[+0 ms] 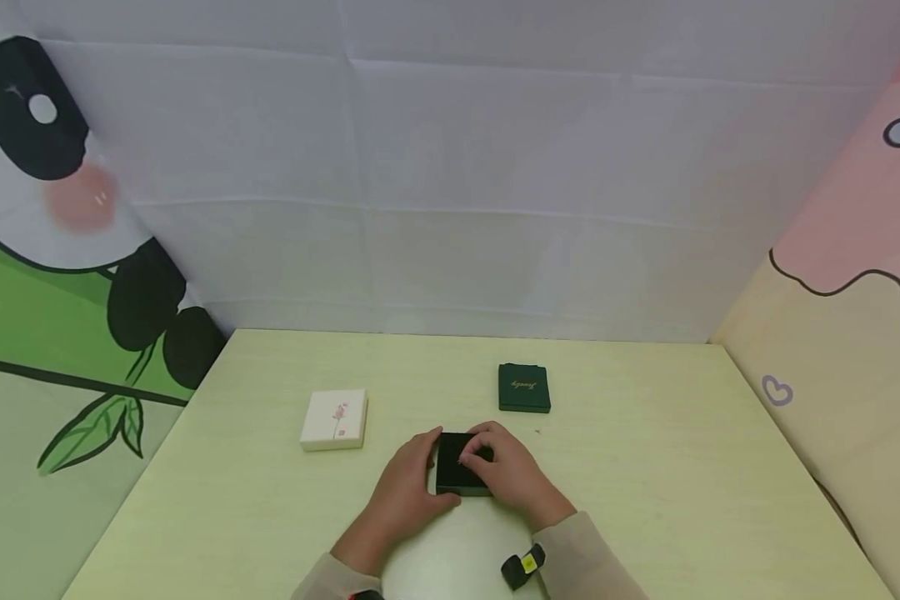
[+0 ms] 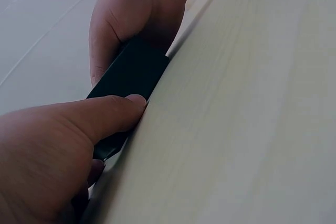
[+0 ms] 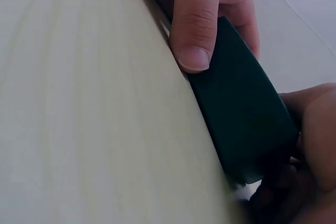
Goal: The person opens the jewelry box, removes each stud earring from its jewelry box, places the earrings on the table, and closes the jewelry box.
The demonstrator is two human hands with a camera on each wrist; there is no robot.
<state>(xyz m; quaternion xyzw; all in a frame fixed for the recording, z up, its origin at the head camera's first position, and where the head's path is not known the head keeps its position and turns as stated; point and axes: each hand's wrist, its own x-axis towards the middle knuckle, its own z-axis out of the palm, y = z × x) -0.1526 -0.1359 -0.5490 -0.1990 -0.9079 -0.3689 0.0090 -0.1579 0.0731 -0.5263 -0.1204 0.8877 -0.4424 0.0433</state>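
Open box [image 1: 463, 492]: placed on the table [image 1: 682, 467], dark green outside, black inside.
Left hand [image 1: 411, 485]: the box is gripped at its left side by thumb and fingers.
Right hand [image 1: 516, 475]: thumb and forefinger are narrowed together above the black inside; whether something small is pinched, it cannot be told.
Farther back: green piece [image 1: 524, 390], gold-lettered, at right; white box [image 1: 333, 419], flower-printed, at left.

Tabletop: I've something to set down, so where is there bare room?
Mostly on the table's right, between the right sleeve and right wall. A narrower patch lies between the white box and left wall. Crowded: front middle, where left hand and right hand enclose the dark box, with the green piece beyond.
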